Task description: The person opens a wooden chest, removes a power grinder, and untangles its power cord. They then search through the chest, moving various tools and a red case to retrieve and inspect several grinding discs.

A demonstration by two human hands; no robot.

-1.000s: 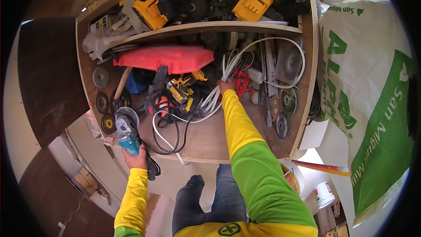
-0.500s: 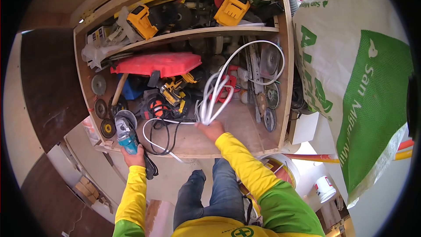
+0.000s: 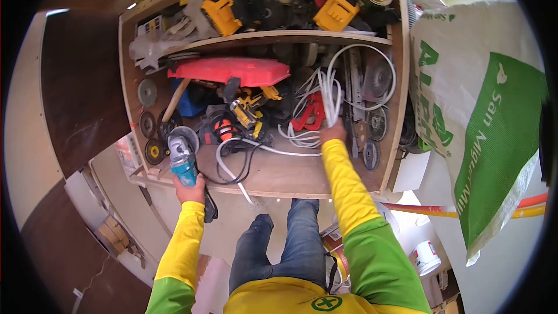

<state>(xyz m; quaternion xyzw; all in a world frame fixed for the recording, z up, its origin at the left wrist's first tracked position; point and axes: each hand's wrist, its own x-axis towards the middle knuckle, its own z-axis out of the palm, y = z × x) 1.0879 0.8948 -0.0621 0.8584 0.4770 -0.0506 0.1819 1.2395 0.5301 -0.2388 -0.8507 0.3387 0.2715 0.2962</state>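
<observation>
The left hand is clenched around the teal body of an angle grinder, just outside the left end of the cabinet's front edge. The grinder's head points inward past that edge, its disc near the lowest of 3 abrasive wheels along the left wall; whether they touch, I cannot tell. A bundled black cord hangs below the edge beside the hand.

The right hand is inside the cabinet, grasping a bundle of white cable that stands upright above the fist. 1 wide loop arcs toward the right wall; another length runs left over the cabinet floor and spills past the front edge.

Room around the right hand is tight at the sides: a red tool lies just to its left, discs stand to its right. The shelf edge spans above the cable. The widest exposed stretch of floor lies between the 2 hands, nearest the front edge, with black cord loops at its left.
</observation>
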